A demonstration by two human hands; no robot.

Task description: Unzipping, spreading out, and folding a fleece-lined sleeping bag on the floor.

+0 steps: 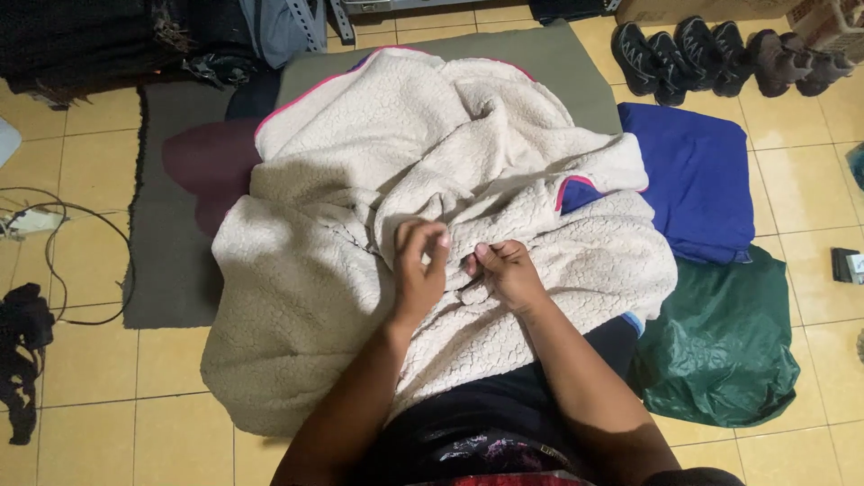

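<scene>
At the centre of the frame we see a cream fleece blanket (360, 225) heaped over the lap and spilling toward the upper middle, its surface nubbly and curly like sherpa pile, edged with a thin pink trim and showing a patch of blue lining at the right. Our left hand (418, 270) is raised just above the fleece with its fingers (432, 241) curled and drawn together, pinching a small bit of the pile. Our right hand (508, 270) lies on the blanket just beside it, fingers bent inward and closed on a fold of fleece. Under the heap lies a grey-green mat (558, 63). To the right sit a folded blue cloth (697, 171) and a crinkled dark green plastic bag (720, 351) on the yellow tiled floor (90, 360). Dark shoes (711, 54) line the upper right; a cable (81, 261) loops at the left.
</scene>
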